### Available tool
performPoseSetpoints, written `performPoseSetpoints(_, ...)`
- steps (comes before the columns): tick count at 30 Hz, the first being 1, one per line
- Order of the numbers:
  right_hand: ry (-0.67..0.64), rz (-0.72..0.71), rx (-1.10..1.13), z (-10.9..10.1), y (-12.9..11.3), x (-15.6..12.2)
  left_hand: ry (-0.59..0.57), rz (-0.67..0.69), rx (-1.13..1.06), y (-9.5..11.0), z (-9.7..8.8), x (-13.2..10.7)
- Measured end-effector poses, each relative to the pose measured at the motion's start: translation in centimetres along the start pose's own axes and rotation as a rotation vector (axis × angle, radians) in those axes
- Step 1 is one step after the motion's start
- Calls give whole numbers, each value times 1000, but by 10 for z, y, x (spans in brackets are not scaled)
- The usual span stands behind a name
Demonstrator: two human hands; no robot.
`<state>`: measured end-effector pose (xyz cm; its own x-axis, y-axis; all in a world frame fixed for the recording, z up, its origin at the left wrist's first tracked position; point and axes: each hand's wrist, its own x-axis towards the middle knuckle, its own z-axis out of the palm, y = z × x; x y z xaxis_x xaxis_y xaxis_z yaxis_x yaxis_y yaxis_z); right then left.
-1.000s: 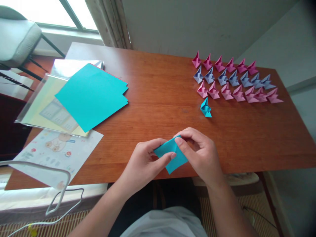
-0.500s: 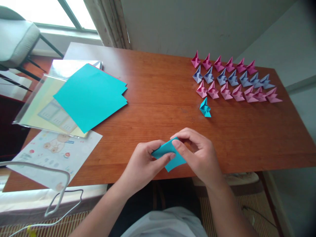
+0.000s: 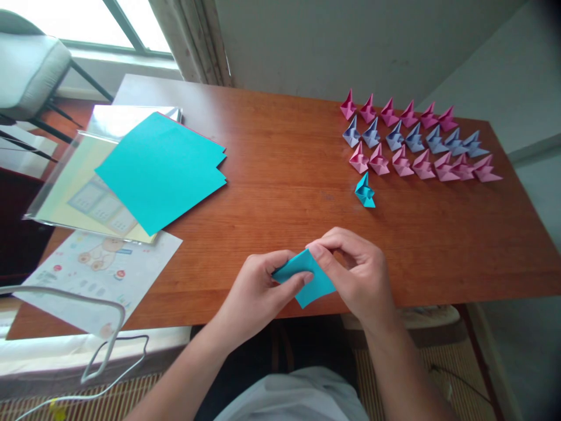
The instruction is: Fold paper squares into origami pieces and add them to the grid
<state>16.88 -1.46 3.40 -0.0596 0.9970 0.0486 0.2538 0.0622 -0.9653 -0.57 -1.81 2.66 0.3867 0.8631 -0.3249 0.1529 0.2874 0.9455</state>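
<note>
Over the front edge of the table, both hands hold a small folded piece of turquoise paper point(image 3: 313, 286). My left hand point(image 3: 263, 286) grips its left part, thumb lying across the near face. With thumb and fingertips, my right hand point(image 3: 355, 272) pinches the upper right corner. Some of the paper is hidden behind the fingers. Beyond my right hand stands one finished-looking turquoise origami piece point(image 3: 364, 192). Past it are rows of similar origami pieces: light pink point(image 3: 402, 162), lavender point(image 3: 395, 138) and dark pink point(image 3: 388, 112).
Turquoise paper sheets point(image 3: 162, 175) lie at the left on a clear plastic packet point(image 3: 48, 187). A white printed sheet point(image 3: 144, 263) with a bear drawing is nearer. A bent white tube point(image 3: 119, 318) and a cable point(image 3: 70, 400) cross the lower left. A chair point(image 3: 35, 70) stands beyond the table point(image 3: 272, 158).
Both hands and the folded paper have shifted very slightly to the right. My right thumb and fingertips remain pinched at the paper's corner. Nothing else has visibly moved.
</note>
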Motion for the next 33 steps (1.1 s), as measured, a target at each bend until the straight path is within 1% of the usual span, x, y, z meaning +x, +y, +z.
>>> performPoseSetpoints(3, 16, -12, -30, 1, -1, 0, 1, -3, -4, 0, 0, 0)
performPoseSetpoints(9, -63, 79, 58, -2, 3, 2, 43, 9, 26, -1, -2, 1)
performPoseSetpoints(14, -51, 24, -57, -5, 4, 3, 43, -5, 34, -3, -2, 0)
performPoseSetpoints(16, -57, 23, -73, -5, 3, 4, 49, -13, 24, -4, -2, 0)
performPoseSetpoints(21, -127, 92, 28, -9, 1, 5, 82, -12, -40, -3, -2, 1)
performPoseSetpoints(28, -108, 153, 85, -13, 0, 2, 97, -48, -110, -3, -8, 1)
performPoseSetpoints(33, -109, 130, 73, -11, -2, 2, 96, -50, -133, -3, -10, 1)
